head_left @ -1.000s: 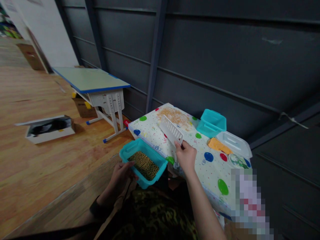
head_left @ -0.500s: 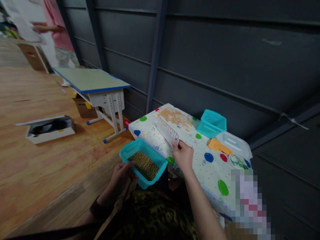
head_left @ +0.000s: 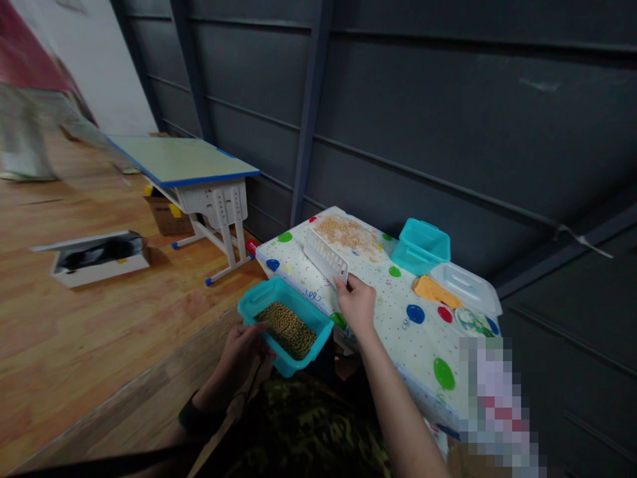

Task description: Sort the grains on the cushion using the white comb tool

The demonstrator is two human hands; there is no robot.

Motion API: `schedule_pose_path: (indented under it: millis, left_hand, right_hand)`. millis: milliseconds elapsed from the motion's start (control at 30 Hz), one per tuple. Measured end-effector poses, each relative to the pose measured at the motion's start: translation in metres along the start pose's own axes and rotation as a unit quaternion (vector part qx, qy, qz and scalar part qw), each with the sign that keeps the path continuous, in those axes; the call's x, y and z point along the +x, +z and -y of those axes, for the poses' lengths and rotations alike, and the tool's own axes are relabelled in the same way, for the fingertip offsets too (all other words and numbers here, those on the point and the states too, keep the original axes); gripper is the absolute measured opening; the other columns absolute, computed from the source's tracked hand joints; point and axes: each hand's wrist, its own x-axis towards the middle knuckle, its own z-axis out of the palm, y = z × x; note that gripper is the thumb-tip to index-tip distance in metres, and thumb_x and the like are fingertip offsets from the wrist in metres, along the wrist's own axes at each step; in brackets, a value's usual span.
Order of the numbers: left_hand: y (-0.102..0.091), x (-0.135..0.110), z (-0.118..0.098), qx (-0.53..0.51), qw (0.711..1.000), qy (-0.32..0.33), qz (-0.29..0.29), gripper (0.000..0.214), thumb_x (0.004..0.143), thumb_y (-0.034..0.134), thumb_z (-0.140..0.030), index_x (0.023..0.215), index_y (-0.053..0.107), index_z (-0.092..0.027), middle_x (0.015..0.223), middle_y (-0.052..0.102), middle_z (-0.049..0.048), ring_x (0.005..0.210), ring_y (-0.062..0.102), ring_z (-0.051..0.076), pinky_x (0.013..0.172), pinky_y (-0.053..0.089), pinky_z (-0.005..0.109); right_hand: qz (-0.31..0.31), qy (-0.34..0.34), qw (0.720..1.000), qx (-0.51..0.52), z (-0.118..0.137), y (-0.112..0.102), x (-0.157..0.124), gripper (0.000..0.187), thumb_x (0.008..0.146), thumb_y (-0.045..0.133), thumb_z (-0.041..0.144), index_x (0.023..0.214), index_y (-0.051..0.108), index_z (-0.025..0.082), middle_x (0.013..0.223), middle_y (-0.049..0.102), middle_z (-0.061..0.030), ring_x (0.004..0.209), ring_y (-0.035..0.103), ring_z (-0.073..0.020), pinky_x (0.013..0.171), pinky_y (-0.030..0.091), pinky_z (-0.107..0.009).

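My left hand (head_left: 245, 348) grips the near left rim of a turquoise plastic container (head_left: 314, 312), its thumb over the edge. Greenish-brown beans (head_left: 287, 326) cover the container's bottom. In my right hand (head_left: 357, 302) is a white slotted plastic piece (head_left: 324, 257), like a small basket or tray, pinched at its near end and held slanted over the table. Behind it, pale yellow beans (head_left: 346, 232) lie spread at the table's far left corner. The container is just off the table's front left edge.
The table has a white cloth with coloured balloon prints (head_left: 371, 332). A second turquoise container (head_left: 423, 245), a clear lid (head_left: 470, 289) and an orange cloth (head_left: 436, 292) stand to the right. Left are a school desk (head_left: 184, 159) and an open white box (head_left: 104, 262); a dark wall rises behind.
My right hand has moved the white slotted piece slightly left and away from me, tilting it more upright. The left hand and container stay put. A person in pink has moved left.
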Motion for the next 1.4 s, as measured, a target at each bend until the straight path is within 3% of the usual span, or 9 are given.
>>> schedule_pose_path:
  millis: [100,467,700,933,1033,1400]
  left_hand:
    - [0.0,0.001,0.001,-0.043,0.999,-0.013,-0.026,0.047,0.072,0.077,-0.056,0.039,0.062,-0.027,0.04,0.069,0.0068,0.032,0.058,0.017,0.036,0.043,0.027]
    - [0.013,-0.016,-0.011,-0.094,0.995,-0.038,-0.013,0.043,0.062,0.087,-0.054,0.041,0.065,-0.023,0.037,0.064,0.0037,0.031,0.058,0.017,0.035,0.042,0.026]
    - [0.023,-0.024,-0.017,-0.111,0.992,-0.06,0.002,0.05,0.059,0.09,-0.056,0.037,0.06,-0.023,0.035,0.06,0.0035,0.029,0.054,0.016,0.034,0.04,0.027]
    - [0.017,-0.019,-0.018,-0.096,0.995,-0.035,-0.015,0.044,0.061,0.086,-0.055,0.041,0.064,-0.022,0.035,0.06,0.0029,0.03,0.057,0.016,0.034,0.041,0.026]
    - [0.016,-0.017,-0.015,-0.1,0.994,-0.028,-0.019,0.043,0.062,0.085,-0.054,0.042,0.065,-0.022,0.033,0.056,0.0008,0.031,0.059,0.018,0.034,0.042,0.026]
    - [0.011,-0.013,-0.012,-0.082,0.996,-0.033,-0.011,0.046,0.067,0.086,-0.056,0.043,0.062,-0.024,0.039,0.064,0.0032,0.033,0.059,0.017,0.036,0.043,0.026]
  right_hand:
    - [0.01,-0.011,1.0,-0.025,0.004,0.004,0.007,0.027,0.097,0.065,0.035,0.08,0.08,0.022,0.068,0.076,-0.0051,0.062,0.062,-0.0201,0.064,0.037,-0.029]
    - [0.02,-0.005,0.997,-0.07,0.006,0.005,0.009,0.025,0.1,0.065,0.031,0.084,0.082,0.021,0.075,0.079,-0.0065,0.067,0.067,-0.021,0.066,0.036,-0.028]
    - [0.032,-0.015,0.999,-0.035,0.007,0.003,0.007,0.025,0.097,0.067,0.032,0.076,0.077,0.022,0.068,0.075,-0.0038,0.063,0.062,-0.0203,0.063,0.035,-0.028]
    - [0.033,-0.031,0.999,0.008,0.003,0.0,0.002,0.034,0.094,0.066,0.037,0.063,0.062,0.024,0.057,0.064,-0.0004,0.058,0.055,-0.0184,0.061,0.034,-0.028]
    - [0.032,-0.036,0.998,0.036,0.002,0.0,-0.001,0.035,0.093,0.065,0.041,0.063,0.06,0.024,0.058,0.063,-0.0005,0.058,0.055,-0.0187,0.061,0.034,-0.029]
    - [0.043,-0.02,0.994,0.098,-0.005,-0.012,-0.011,0.043,0.089,0.063,0.052,0.058,0.055,0.024,0.052,0.052,0.0023,0.052,0.045,-0.0149,0.055,0.031,-0.028]
